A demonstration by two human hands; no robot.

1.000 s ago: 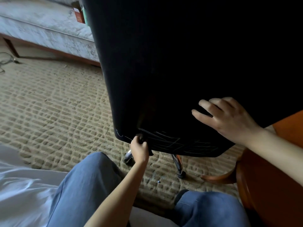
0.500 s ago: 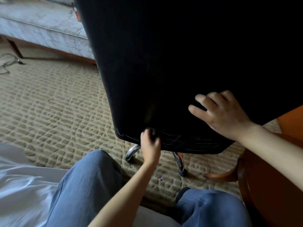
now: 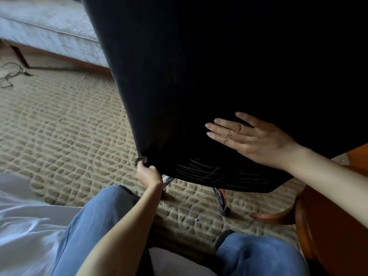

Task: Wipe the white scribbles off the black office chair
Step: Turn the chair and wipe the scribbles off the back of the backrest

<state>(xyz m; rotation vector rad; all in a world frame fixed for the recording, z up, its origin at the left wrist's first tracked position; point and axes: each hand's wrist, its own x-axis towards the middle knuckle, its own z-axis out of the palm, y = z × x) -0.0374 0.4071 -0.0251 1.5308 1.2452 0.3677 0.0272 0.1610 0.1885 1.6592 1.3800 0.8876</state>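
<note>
Left hand point(image 3: 149, 174) is pinching dark wad point(image 3: 141, 159) at black fabric office chair's point(image 3: 199, 76) corner; right hand's point(image 3: 256, 140) joined fingers point(image 3: 219, 126) are lying above white scribbles point(image 3: 215, 172)

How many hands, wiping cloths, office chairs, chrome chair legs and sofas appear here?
Hands: 2 (left hand, right hand)
Cloth: 1
Black office chair: 1
Chrome legs: 2
Sofa: 1
Total: 7
</note>
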